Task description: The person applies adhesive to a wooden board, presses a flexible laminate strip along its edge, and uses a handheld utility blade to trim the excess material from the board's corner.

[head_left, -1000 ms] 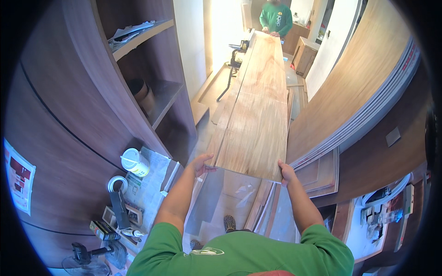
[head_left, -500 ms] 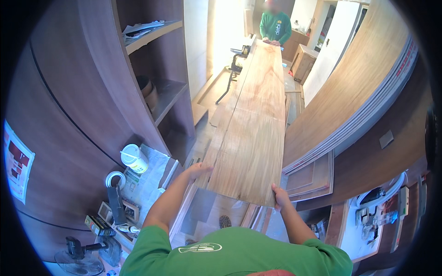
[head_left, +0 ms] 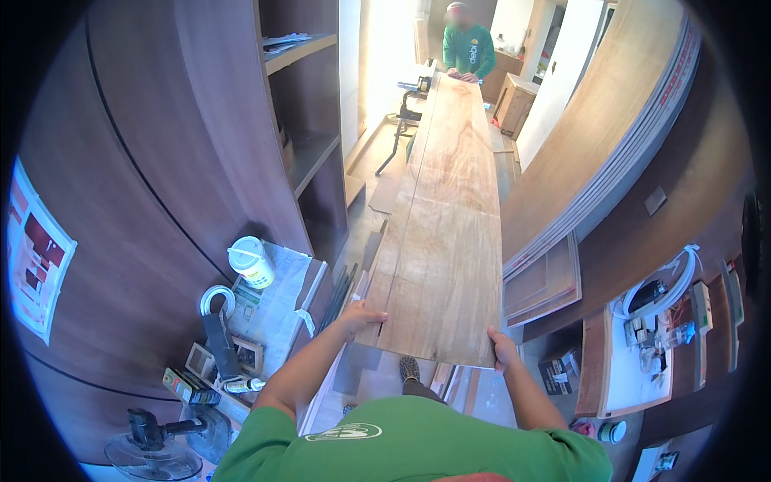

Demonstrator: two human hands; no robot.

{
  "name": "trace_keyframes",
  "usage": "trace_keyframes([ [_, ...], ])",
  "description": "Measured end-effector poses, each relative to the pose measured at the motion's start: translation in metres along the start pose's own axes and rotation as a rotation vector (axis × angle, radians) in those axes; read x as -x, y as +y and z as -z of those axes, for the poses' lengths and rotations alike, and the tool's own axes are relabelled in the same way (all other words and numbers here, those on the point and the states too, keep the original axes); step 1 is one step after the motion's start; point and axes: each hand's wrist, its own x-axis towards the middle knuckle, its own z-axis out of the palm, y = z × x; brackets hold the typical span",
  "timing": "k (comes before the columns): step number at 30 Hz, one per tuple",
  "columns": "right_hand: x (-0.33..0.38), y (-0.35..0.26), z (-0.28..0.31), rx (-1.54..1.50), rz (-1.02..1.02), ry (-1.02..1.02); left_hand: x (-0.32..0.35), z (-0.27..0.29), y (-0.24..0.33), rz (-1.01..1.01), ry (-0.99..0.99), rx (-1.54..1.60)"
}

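A long plywood panel (head_left: 450, 273) stretches from my hands to the far end of the room. A dark lengthwise line parts it from a narrow strip (head_left: 389, 273) along its left side. My left hand (head_left: 363, 316) grips the strip at the near left corner, thumb on top beside the line, fingers hidden beneath. At the near right corner, my right hand (head_left: 503, 351) is closed on the panel's edge with the thumb upward. A co-worker (head_left: 468, 50) in a green top stands at the far end, both hands on the wood.
Dark shelving (head_left: 299, 153) rises on the left. Below it, a white bucket (head_left: 251, 263) and a fan (head_left: 148, 446) stand among tools. Large sheets (head_left: 594, 145) lean on the right, above a tray (head_left: 642, 369) of small parts. My shoe (head_left: 409, 369) shows under the panel's near edge.
My view has turned a little, and the panel's near end has come slightly toward me. One of my feet has moved forward. Both hands keep hold of the wood.
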Motion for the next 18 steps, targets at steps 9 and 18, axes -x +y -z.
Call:
trace_keyframes([
  [9, 0.064, 0.037, -0.003, 0.024, -0.014, 0.029, 0.073, -0.008, -0.026, 0.029, 0.100, -0.083],
  [18, 0.103, 0.063, -0.001, 0.039, -0.029, 0.040, 0.110, -0.021, -0.029, 0.042, 0.119, -0.090],
])
